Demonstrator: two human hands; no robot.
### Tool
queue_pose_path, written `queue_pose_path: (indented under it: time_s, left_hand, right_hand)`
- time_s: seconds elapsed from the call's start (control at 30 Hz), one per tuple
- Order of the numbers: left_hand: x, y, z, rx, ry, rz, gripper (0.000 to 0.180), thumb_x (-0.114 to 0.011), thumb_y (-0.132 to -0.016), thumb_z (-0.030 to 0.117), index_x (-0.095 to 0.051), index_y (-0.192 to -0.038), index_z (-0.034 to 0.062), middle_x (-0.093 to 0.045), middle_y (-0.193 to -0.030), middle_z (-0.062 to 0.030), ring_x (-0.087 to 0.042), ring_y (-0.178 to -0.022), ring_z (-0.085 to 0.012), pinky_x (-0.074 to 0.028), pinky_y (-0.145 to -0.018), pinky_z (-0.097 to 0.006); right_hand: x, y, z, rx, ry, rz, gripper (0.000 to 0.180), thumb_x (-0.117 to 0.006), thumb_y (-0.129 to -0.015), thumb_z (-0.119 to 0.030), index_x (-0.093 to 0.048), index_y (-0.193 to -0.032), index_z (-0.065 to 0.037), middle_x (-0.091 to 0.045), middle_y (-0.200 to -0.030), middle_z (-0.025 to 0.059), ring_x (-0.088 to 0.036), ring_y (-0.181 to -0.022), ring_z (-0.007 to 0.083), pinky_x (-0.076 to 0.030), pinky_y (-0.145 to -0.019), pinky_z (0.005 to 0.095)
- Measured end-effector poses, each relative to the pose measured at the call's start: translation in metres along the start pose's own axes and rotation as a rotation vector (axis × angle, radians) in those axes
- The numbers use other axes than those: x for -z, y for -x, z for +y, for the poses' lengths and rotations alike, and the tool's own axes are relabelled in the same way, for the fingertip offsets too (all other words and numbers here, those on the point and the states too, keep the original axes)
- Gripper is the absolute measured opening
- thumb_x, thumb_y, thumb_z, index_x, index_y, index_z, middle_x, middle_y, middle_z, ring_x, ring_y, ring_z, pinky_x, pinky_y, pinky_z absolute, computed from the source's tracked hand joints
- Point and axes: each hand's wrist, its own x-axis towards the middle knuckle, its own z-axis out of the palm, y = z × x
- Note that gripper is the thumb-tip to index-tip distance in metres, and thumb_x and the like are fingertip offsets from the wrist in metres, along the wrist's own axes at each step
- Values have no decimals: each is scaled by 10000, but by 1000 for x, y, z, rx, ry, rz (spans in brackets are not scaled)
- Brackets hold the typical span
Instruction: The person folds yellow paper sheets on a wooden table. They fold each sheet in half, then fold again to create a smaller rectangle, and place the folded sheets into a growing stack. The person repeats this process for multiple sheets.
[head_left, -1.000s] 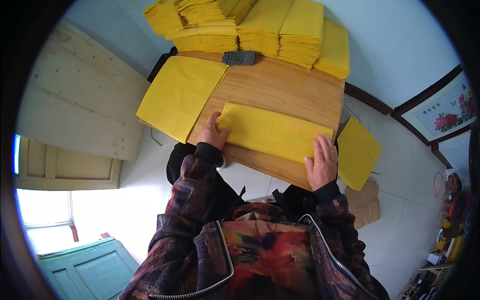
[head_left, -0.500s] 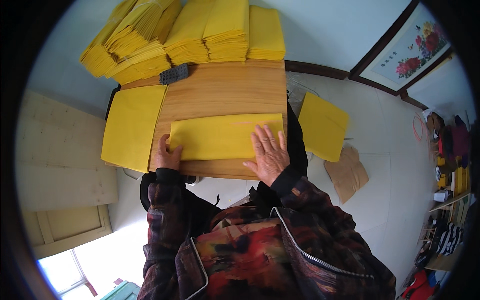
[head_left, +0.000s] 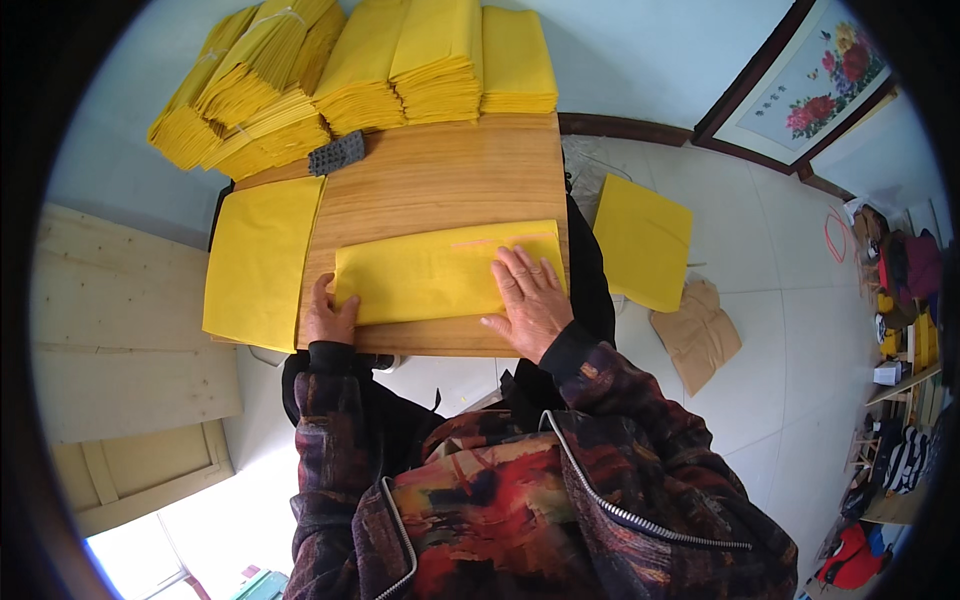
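Observation:
A folded yellow sheet (head_left: 420, 270) lies lengthwise across the near part of the wooden table (head_left: 430, 175). Its material, paper or cloth, I cannot make out. My right hand (head_left: 530, 300) rests flat on its right part, fingers spread and thumb apart. At its left end is my left hand (head_left: 330, 312), thumb by the sheet's edge and fingers curved with a gap between. Left of that hand, larger yellow sheets (head_left: 260, 255) lie at the table's left edge, partly overhanging it.
Several stacks of folded yellow sheets (head_left: 435, 60) stand along the table's far side, some tied in bundles. A dark grey textured block (head_left: 337, 153) sits before them. On the floor at right are a yellow stack (head_left: 645, 240) and a brown piece (head_left: 697, 335). Wooden boards (head_left: 130, 330) stand at left.
The whole view has shifted slightly. My right hand has slid a little toward me and left over the folded sheet; my left hand stays at its left end.

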Motion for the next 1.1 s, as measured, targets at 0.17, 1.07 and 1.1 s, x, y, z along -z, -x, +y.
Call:
queue_pose_path:
  time_s: [0.17, 1.07, 1.1]
  left_hand:
    - [0, 0, 0, -25, 3, 9, 534, -718, -726, 188, -512, -1212, 111, -516, -708, -98, -524, -645, -256, -446, -608, -373]
    - [25, 20, -11, -167, 538, -322, 889, -720, -687, -41, -209, -1409, 50, -594, -1021, -117, -587, -937, -185, -464, -829, -277]
    - [24, 22, -10, -180, 544, -341, 910, -720, -674, -58, -203, -1413, 59, -587, -1045, -122, -585, -962, -192, -462, -850, -284]
  right_hand:
    - [30, -12, 41, -50, -128, 345, 373, -650, -778, -152, -528, -1099, -6, -489, -1240, 166, -454, -1157, 373, -370, -976, 459]
    - [28, 51, 43, -366, -671, 134, 463, -730, -709, -182, -491, -1067, -12, -405, -1260, 169, -424, -1164, 293, -436, -879, 343]
    - [26, 52, 42, -392, -675, 141, 474, -730, -705, -173, -489, -1081, -14, -401, -1266, 170, -423, -1168, 298, -427, -897, 348]
